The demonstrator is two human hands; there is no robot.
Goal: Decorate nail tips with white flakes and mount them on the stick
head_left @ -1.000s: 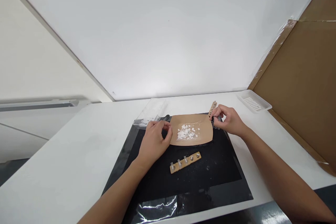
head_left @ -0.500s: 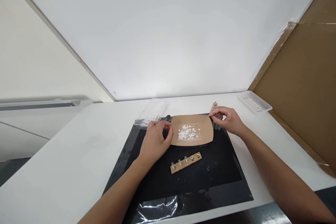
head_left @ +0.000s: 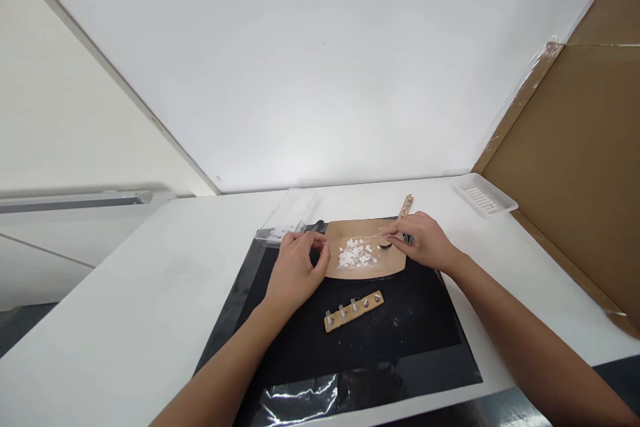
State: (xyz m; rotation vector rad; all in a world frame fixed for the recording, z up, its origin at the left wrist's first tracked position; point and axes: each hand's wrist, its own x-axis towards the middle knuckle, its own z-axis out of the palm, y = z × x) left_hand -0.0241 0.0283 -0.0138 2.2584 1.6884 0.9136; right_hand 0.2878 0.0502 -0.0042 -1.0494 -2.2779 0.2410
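A shallow tan paper tray (head_left: 350, 271) lies on the black mat with a heap of small white flakes (head_left: 354, 253) inside. My left hand (head_left: 300, 261) is curled at the tray's left edge, thumb and fingertips together; what they pinch is hidden. Over the tray's right side is my right hand (head_left: 423, 239), its thumb and forefinger brought close together. Anything between those tips is too small to make out. Just below them shows a dark curved sliver (head_left: 385, 246). Nearer me lies a tan strip (head_left: 353, 311) carrying several small metal and clear upright pieces.
Behind my left hand are a clear plastic bag (head_left: 290, 213) with white pieces and a dark-handled object (head_left: 318, 226). Another studded strip (head_left: 406, 205) lies beyond my right hand. A white plastic basket (head_left: 485, 195) stands near the cardboard wall (head_left: 575, 180). The black mat (head_left: 410, 327) covers the table's middle.
My right hand has moved left from the tray's right corner to over its inside. A dark curved sliver now shows beneath its fingertips. My left hand has stayed in place.
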